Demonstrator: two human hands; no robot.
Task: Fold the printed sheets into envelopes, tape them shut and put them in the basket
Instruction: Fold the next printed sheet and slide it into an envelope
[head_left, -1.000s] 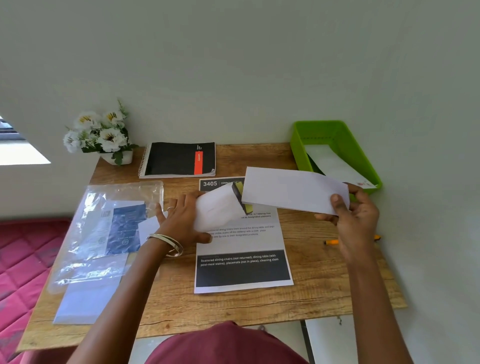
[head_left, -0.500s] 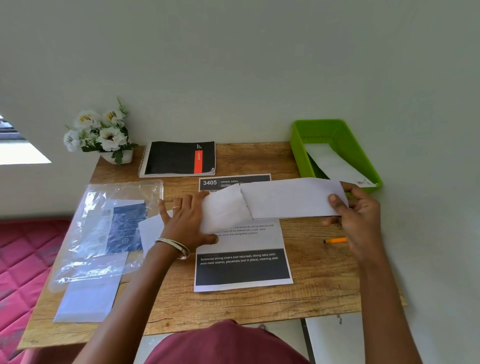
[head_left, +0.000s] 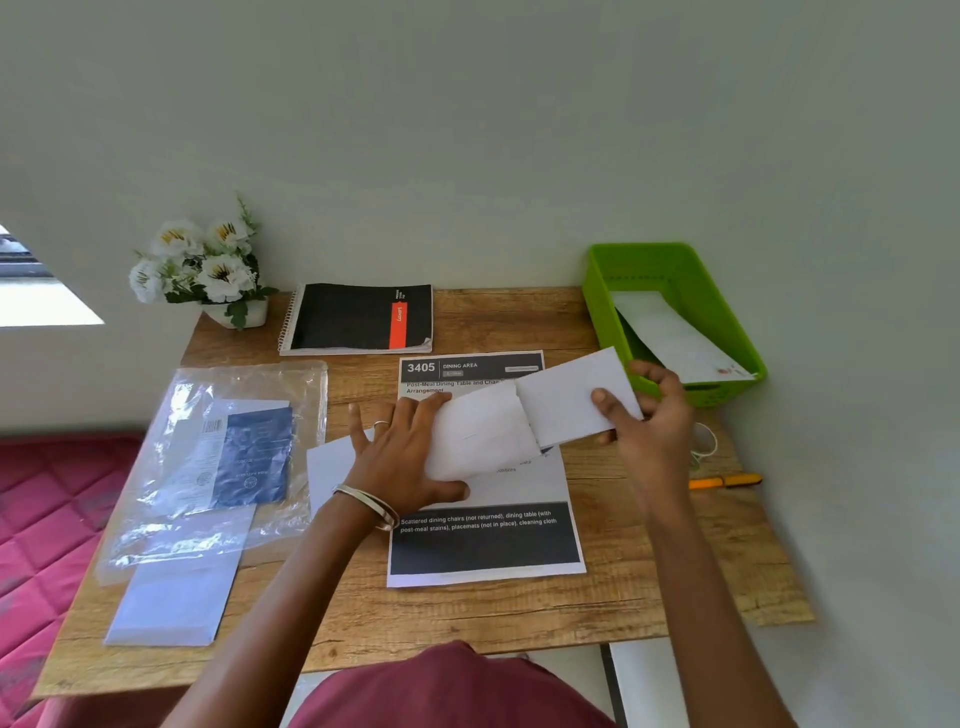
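Above the printed sheet (head_left: 485, 540), the left hand (head_left: 400, 467) holds the envelope (head_left: 480, 436) while the right hand (head_left: 649, 415) pinches the folded sheet (head_left: 566, 402) entering it. Skewed feeding may crumple the sheet at the mouth.

bare forearms | left wrist: silver bangles (head_left: 370, 506) | finger ring (head_left: 381, 424) | maroon garment (head_left: 447, 691)

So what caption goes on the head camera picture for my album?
Two hands, left hand and right hand, slide a folded sheet into an envelope.
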